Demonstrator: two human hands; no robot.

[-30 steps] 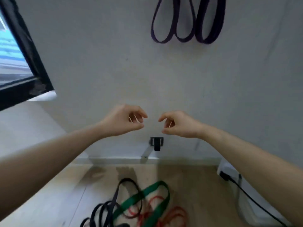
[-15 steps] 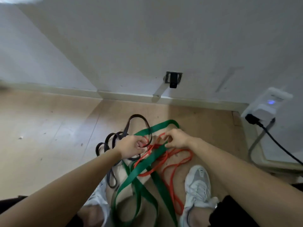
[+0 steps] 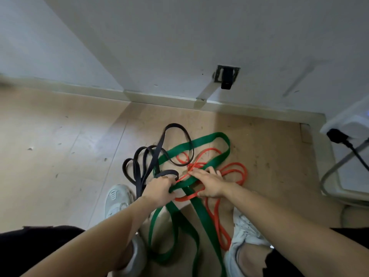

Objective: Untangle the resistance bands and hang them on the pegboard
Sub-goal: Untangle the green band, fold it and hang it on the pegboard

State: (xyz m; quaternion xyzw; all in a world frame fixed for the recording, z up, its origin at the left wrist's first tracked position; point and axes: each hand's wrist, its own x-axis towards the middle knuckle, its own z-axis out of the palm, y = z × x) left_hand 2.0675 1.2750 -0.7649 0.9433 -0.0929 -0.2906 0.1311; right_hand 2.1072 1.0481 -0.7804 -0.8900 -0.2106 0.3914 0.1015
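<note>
Wood floor (image 3: 60,156) fills the lower frame, and the tangle sits mid-frame between your shoes. The pegboard is not in view.

The green band (image 3: 202,213) is the widest. It loops up toward the wall and trails down to the bottom edge. The orange band (image 3: 185,198) is thinner and is knotted through the green band at centre, with a loop out to the right. The dark band (image 3: 175,124) is coiled left of centre and crosses the green band's upper loop.

Your left hand (image 3: 159,186) has its fingers curled round the green band just beside the dark coil. Your right hand (image 3: 209,182) has its fingers stretched nearly straight, lying on the orange/green crossing. Can't tell if the thumb hooks the orange strand.

Step looks like untangling, early: all three bands are interlocked and none is free.

For the next move, anchor the green band with your left hand and get your right fingers onto one orange strand at the crossing. Feed that strand out through the green loop. Don't yank, or the knot will likely cinch.
</note>
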